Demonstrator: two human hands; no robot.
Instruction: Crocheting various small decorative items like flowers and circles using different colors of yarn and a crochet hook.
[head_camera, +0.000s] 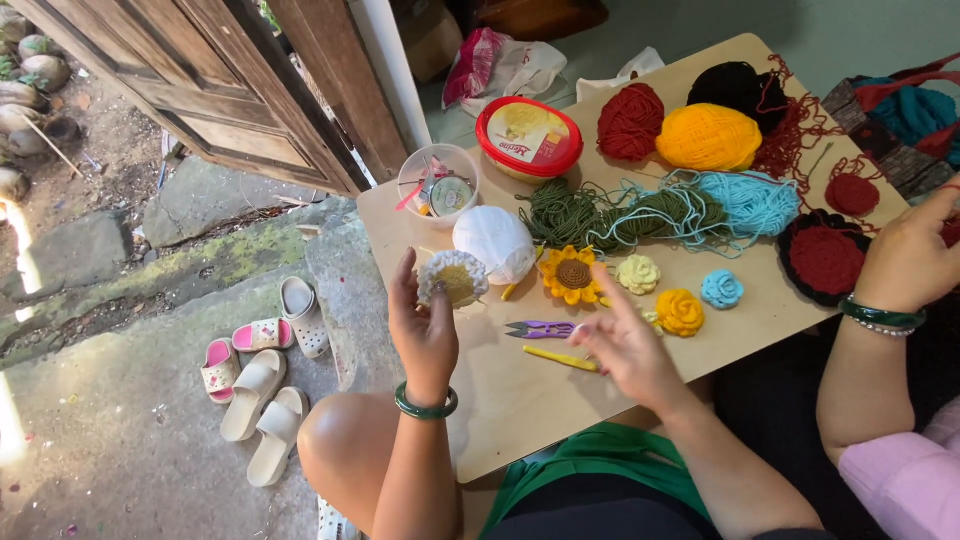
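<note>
My left hand (423, 325) is raised over the near left part of the wooden board (520, 400) and pinches a small round crocheted piece (453, 277), cream at the rim and yellow in the middle. A green bangle sits on that wrist. My right hand (625, 345) hovers open just right of it, fingers spread, holding nothing. Under it lie purple thread snips (540, 329) and a yellow crochet hook (558, 358). A crocheted sunflower (572, 274) lies just beyond.
Small crocheted flowers in cream (638, 273), orange (680, 312) and blue (721, 289) lie nearby. White (495, 243), red (630, 122), orange (708, 137) and black yarn balls, tangled green and blue yarn, a red-lidded tub (528, 138) and a clear cup (438, 185) fill the board. Another person's hand (905, 262) rests at right. Sandals (262, 385) lie on the floor.
</note>
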